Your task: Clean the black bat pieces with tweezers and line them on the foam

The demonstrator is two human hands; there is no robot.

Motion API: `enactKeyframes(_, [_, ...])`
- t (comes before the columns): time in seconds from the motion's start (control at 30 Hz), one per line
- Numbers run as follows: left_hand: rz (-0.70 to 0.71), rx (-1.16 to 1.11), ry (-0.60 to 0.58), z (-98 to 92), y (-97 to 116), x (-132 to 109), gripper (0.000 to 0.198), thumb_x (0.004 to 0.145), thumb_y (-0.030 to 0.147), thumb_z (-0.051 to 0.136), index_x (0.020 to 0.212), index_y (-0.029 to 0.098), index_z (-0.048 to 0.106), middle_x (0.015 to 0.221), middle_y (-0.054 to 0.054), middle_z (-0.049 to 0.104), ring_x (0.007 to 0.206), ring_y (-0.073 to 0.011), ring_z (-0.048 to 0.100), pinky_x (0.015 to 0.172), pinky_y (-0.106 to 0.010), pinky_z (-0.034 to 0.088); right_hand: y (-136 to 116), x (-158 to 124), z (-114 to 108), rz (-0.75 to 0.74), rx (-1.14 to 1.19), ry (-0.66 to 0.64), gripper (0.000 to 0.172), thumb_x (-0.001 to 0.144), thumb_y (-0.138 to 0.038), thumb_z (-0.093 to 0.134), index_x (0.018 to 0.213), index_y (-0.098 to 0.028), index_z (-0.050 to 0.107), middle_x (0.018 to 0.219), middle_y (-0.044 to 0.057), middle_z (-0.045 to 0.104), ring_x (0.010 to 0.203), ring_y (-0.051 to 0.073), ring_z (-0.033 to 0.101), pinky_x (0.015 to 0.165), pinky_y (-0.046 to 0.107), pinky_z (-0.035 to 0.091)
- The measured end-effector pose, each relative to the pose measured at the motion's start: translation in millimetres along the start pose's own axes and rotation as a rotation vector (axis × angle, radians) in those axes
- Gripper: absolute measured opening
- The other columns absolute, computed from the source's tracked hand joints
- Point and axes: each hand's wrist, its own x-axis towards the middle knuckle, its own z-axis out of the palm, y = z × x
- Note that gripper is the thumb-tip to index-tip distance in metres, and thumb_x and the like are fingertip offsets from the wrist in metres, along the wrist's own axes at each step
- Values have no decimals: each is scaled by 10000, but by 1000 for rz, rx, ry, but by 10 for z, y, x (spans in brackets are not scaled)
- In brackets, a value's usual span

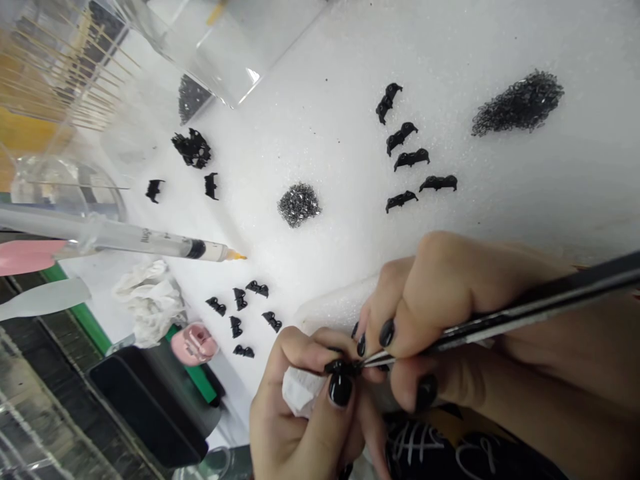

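My left hand point(300, 400) pinches a small black shaped piece point(336, 367) between thumb and index finger. A folded bit of white tissue point(301, 392) sits at that hand's fingers. My right hand point(445, 300) is closed round dark metal tweezers point(505, 310), whose pale tips meet the black piece's edge. Whether the tips grip anything tiny cannot be made out. Similar black pieces with two rounded bumps point(412, 159) lie in a group beyond my right hand, and several more point(240, 299) rest left of my left hand. Between these groups is a heap of tiny dark rings point(299, 205).
A larger ring heap point(520, 103) lies far right. A syringe with an orange tip point(195, 249) juts in from the left, near crumpled tissue point(150, 303), a pink object point(194, 343) and a black phone-like slab point(145, 407). A clear box point(220, 47) and thin wooden sticks point(75, 73) stand at upper left.
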Motion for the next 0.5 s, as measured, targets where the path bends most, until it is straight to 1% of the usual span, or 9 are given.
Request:
enactKeyframes(0.07, [8, -7, -6, -18, -1, -1, 159, 870, 318, 748, 876, 253, 603, 875, -16, 739, 360, -89, 632, 318, -112, 52, 34, 24, 52, 13, 30, 36, 158, 821, -413, 701, 924, -327, 618, 726, 16, 654, 821, 250, 711, 591, 308, 595])
enactKeyframes(0.13, [5, -7, -46, -55, -4, 1, 125, 892, 298, 721, 899, 253, 605, 898, -28, 736, 378, -96, 643, 317, -101, 87, 45, 29, 73, 6, 49, 34, 168, 827, -413, 694, 946, -321, 619, 713, 11, 645, 811, 242, 708, 590, 303, 590])
enactKeyframes(0.17, [0, -3, -73, -78, -5, 3, 104, 902, 285, 706, 911, 253, 607, 909, -34, 735, 389, -101, 650, 315, -91, 125, 41, 23, 72, 1, 52, 30, 173, 831, -413, 691, 957, -318, 619, 711, 9, 642, 807, 238, 707, 590, 300, 589])
enactKeyframes(0.23, [-6, 2, -113, -122, -5, 11, 71, 917, 264, 682, 928, 257, 612, 927, -36, 731, 416, -109, 667, 321, -75, 242, 8, -3, 51, -16, 52, 21, 188, 839, -422, 680, 977, -311, 617, 723, 8, 642, 798, 228, 704, 588, 290, 586])
enactKeyframes(0.33, [-2, 1, -139, -160, 1, 26, 42, 935, 237, 649, 941, 260, 614, 950, -20, 725, 448, -96, 681, 374, -74, 411, -91, -47, 11, -49, 29, -1, 218, 861, -457, 642, 1002, -296, 604, 825, 26, 655, 773, 208, 698, 585, 284, 593])
enactKeyframes(0.4, [-8, 4, -171, -166, 4, 34, 49, 950, 211, 621, 956, 259, 614, 974, -19, 726, 467, -83, 687, 404, -73, 460, -175, -57, 3, -50, -15, -14, 231, 875, -480, 615, 1002, -288, 593, 890, 50, 647, 740, 201, 687, 579, 295, 600])
enactKeyframes(0.5, [-7, -18, -202, -156, 4, 30, 66, 963, 193, 593, 965, 256, 612, 998, -22, 725, 480, -66, 687, 428, -61, 479, -277, -46, 18, 16, -102, -9, 210, 880, -487, 605, 969, -299, 575, 871, 73, 629, 688, 206, 645, 551, 314, 583])
